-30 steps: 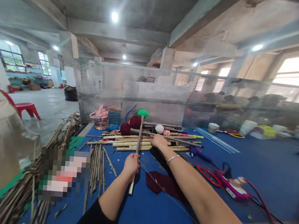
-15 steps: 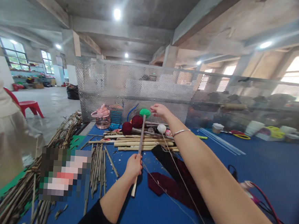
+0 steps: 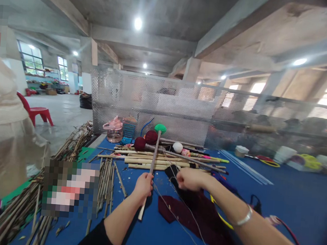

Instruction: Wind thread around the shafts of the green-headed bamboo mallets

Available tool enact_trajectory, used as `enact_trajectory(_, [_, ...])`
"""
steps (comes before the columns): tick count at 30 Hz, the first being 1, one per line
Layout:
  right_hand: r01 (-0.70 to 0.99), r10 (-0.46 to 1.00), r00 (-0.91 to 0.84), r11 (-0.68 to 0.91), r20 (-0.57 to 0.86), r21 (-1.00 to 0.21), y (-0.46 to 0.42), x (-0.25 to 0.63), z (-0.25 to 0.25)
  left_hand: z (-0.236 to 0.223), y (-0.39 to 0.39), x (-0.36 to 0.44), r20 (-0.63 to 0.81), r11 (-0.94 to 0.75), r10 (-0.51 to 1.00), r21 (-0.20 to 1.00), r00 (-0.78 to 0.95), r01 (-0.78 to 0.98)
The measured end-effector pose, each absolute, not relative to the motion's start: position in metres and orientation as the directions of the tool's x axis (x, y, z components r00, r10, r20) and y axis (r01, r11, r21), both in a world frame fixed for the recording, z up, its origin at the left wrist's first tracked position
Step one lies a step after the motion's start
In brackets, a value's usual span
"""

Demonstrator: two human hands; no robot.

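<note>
My left hand (image 3: 144, 185) is closed around the lower part of a slim wooden stick (image 3: 154, 155), which slants up and away from me. A bright green, rounded head (image 3: 160, 128) caps its far end. My right hand (image 3: 190, 179), with a silver bangle on the wrist, hovers beside the stick above a dark maroon cloth (image 3: 170, 210). Its fingers are curled together and slightly blurred; whatever they pinch is hidden. Thin pale thread (image 3: 184, 199) runs in two strands from near my hands down toward the table's front edge.
Behind the stick lie dark red yarn balls (image 3: 151, 137), a white ball (image 3: 177, 147) and a pile of pale sticks (image 3: 140, 161). A pink-lidded jug (image 3: 114, 130) stands at the back. Twig bundles (image 3: 65, 148) line the left, where a person (image 3: 4, 125) stands. A perforated metal screen (image 3: 175, 112) closes the back.
My right hand has dropped from beside the green head down toward me, over the cloth. My left hand keeps hold of the stick nearly in place. The view has shifted slightly.
</note>
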State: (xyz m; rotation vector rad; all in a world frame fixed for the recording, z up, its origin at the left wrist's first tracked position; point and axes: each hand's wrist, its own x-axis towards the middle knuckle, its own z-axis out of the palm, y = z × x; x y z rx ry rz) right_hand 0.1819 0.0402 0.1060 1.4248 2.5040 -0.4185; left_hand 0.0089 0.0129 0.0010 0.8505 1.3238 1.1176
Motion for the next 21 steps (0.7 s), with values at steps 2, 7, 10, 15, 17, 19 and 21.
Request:
enact_trajectory(2, [0.878, 0.794, -0.478, 0.441, -0.375, -0.186, 0.027, 0.201, 0.087, 0.004, 0.012, 0.009, -0.308, 0.294, 0.947, 0.946, -0.095, -0.135])
enact_trajectory(7, [0.902, 0.868, -0.425, 0.383, -0.258, -0.200, 0.025, 0.256, 0.064, 0.004, 0.011, 0.009, -0.317, 0.304, 0.942, 0.944, -0.105, -0.125])
enact_trajectory(10, [0.966, 0.979, -0.178, 0.194, 0.104, -0.173, 0.032, 0.283, 0.060, 0.000, 0.013, 0.008, -0.302, 0.291, 0.947, 0.951, -0.109, -0.109])
enact_trajectory(15, [0.916, 0.863, 0.094, 0.120, 0.497, -0.382, 0.051, 0.281, 0.045, -0.005, 0.015, 0.006, -0.293, 0.285, 0.950, 0.955, -0.108, -0.084])
enact_trajectory(17, [0.875, 0.899, 0.038, 0.181, 0.436, -0.449, 0.060, 0.265, 0.038, -0.005, 0.015, 0.006, -0.296, 0.289, 0.950, 0.954, -0.099, -0.082])
enact_trajectory(19, [0.858, 0.935, -0.037, 0.210, 0.353, -0.469, 0.070, 0.246, 0.033, -0.004, 0.014, 0.005, -0.287, 0.281, 0.953, 0.957, -0.094, -0.076])
enact_trajectory(21, [0.864, 0.960, -0.095, 0.210, 0.262, -0.458, 0.081, 0.229, 0.032, -0.004, 0.014, 0.005, -0.273, 0.268, 0.957, 0.961, -0.092, -0.066])
